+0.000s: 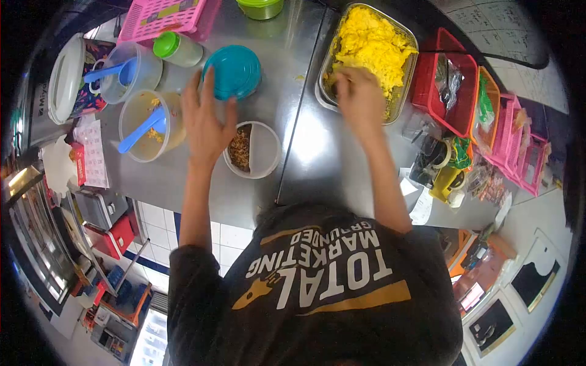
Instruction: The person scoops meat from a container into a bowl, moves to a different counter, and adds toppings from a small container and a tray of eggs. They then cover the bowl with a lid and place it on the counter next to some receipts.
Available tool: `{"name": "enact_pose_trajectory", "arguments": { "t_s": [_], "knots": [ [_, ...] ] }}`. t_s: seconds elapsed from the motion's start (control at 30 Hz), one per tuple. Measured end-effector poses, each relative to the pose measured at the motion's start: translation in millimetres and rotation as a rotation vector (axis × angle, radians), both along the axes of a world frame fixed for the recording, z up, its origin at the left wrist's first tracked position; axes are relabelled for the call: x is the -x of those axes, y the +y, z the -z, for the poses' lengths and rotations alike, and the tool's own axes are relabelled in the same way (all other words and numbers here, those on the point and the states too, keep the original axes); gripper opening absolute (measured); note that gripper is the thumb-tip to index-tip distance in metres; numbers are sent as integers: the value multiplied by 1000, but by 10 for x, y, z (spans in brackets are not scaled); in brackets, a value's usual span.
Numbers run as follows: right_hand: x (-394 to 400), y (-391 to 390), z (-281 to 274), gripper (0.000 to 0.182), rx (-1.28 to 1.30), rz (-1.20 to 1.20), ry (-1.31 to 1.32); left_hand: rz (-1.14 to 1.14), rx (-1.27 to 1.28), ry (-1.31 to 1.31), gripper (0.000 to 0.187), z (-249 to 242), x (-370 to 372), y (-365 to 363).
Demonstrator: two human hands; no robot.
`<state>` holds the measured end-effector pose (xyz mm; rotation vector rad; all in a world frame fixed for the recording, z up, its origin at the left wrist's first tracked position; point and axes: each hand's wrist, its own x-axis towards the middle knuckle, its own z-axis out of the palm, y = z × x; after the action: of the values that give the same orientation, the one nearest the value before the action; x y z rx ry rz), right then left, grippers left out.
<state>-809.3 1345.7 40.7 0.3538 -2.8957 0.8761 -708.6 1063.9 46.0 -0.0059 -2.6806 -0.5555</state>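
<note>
Head view, looking down over the person's own head and shirt at a steel counter [305, 146].

Left hand [206, 119]: fingers spread wide, holding nothing, fingertips touching the near edge of a teal lid [233, 70]. Just beside the wrist sits a round clear container [252, 149] with brown crumbs piled on its left side.

Right hand [359, 94]: fingers curled down into yellow shredded food [372, 43] in a steel tray [326, 91]; blurred, so whether it pinches any cannot be told. The tray's long axis runs away from the person, on the right hand's side, well apart from the left.

Shirt print [320, 262] reads "TOTAL MARKETING GROUNDED".
</note>
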Motion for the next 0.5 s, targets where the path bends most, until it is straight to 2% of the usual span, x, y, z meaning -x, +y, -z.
{"name": "enact_pose_trajectory", "arguments": {
  "t_s": [0.03, 0.13, 0.23, 0.33, 0.43, 0.5],
  "knots": [
    [58, 276, 43, 28, -192, 16, 35, -47, 60, -72, 53, 35, -186, -63],
    [165, 748, 185, 30, -322, -125, -88, -109, -414, -537, 38, -59, -533, -66],
    [218, 776, 251, 31, -270, -216, -267, -56, -247, -350, 27, -71, -605, -39],
    [191, 799, 229, 30, -161, -218, -316, 57, -404, -483, 20, 141, -675, -105],
    [186, 818, 138, 25, -158, -203, -259, 45, -424, -425, 17, 242, -702, -68],
    [106, 779, 21, 20, -260, -125, -148, -3, -485, -544, 15, 232, -742, -14]
  ]
}}
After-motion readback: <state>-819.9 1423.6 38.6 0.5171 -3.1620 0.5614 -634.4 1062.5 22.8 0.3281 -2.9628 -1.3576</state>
